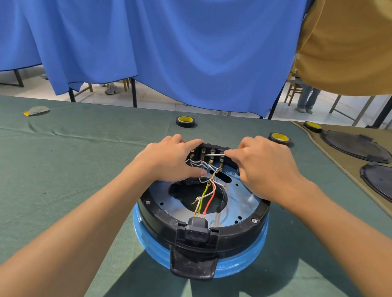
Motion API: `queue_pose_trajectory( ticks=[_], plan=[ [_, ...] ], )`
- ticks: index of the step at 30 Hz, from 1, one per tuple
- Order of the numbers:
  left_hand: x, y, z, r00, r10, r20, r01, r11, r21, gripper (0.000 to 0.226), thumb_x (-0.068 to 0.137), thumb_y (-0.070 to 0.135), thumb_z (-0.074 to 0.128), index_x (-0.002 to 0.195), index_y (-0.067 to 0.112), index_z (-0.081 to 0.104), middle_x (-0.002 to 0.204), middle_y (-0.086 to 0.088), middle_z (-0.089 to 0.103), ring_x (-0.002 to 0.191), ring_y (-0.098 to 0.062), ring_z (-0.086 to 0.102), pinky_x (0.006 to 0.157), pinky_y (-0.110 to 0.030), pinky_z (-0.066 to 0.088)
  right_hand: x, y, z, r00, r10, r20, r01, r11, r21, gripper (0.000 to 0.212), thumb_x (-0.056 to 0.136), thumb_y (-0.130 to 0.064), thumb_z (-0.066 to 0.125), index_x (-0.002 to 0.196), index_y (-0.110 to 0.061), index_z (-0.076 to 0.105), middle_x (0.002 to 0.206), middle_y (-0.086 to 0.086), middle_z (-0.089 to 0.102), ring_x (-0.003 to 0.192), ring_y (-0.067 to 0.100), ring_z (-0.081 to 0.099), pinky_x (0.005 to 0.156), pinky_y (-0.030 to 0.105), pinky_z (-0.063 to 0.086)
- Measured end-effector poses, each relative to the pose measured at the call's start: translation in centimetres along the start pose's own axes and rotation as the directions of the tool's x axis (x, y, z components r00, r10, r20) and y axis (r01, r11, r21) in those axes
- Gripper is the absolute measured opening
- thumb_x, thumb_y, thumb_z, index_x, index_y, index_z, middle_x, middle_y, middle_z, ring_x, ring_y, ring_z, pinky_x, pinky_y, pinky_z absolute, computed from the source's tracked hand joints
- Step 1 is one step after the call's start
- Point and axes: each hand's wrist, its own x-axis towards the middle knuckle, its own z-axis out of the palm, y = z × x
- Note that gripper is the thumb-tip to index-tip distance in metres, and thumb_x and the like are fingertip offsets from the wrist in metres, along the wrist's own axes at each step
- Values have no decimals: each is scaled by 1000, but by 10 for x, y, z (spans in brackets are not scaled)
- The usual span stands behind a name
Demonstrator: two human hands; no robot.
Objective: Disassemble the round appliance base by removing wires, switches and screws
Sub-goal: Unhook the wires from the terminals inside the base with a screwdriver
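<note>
Evidently early: round base (201, 228) on the tabletop (72, 162), screws (148, 202) and most wires (210, 197) in place; at its far rim left grip (173, 157) holds the switch block (211, 147), right grip (266, 168) pinches one white wire (214, 154).

Bright and even, daylight-like, from ahead and above. Hard, dark shadows thrown toward the viewer on the cloth (47, 172), nearer than both hands. Pale glare on the plate (240, 198) just below the right hand (266, 168). Sharp around the left hand (173, 160) and the wires (206, 196); softer toward the corners. Bowed by the wide lens: table edge curved beyond the hands, forearms stretched at the bottom corners. Curtain (175, 41) beyond the hands backlit, glowing blue.
</note>
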Motion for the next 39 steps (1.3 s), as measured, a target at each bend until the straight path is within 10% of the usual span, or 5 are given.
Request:
queue_pose_trajectory(
  ticks=[34, 39],
  plan=[
    [0, 0, 0, 1000, -5, 3, 5, 1000, -9, 82, 78, 78, 45, 147, 42, 17, 139, -3, 39, 130, -25, 37, 92, -48, 40, 1, -1, 5, 999, 28, -38, -25, 997, 78, 36, 93, -20, 48, 119, -37, 66, 102, -5, 62, 92, 19, 53, 61, 28, 29],
    [-1, 1, -1, 1000, -6, 16, 6, 1000, -13, 83, 77, 79, 44, 147, 42, 17, 138, -3, 39, 129, -25, 37, 91, -48, 41, 10, 8, 4, 999, 16, 52, -22, 992, 125, 36, 91, -16, 48, 112, -38, 69, 101, -6, 62, 95, 20, 53, 65, 33, 44]
  ],
)
